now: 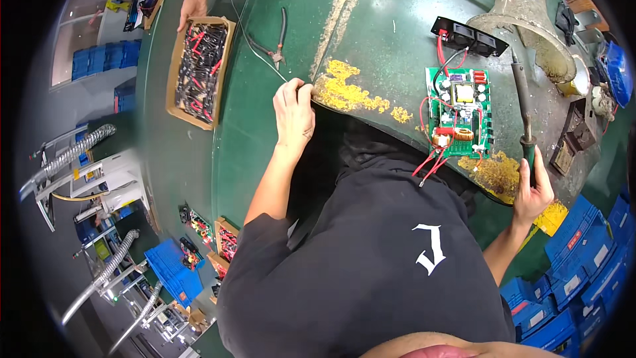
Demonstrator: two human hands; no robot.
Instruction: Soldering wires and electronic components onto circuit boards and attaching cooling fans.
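Circuit board (460,116): flat, rectangular.
Left hand (293,113): pinches thin wire (279,73), board's left.
Right hand (533,189): grips slender soldering iron (523,96), board's right.

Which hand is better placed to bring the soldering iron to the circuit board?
Probably the right hand: it holds the soldering iron beside the circuit board; the left hand is farther off, at the thin wire.
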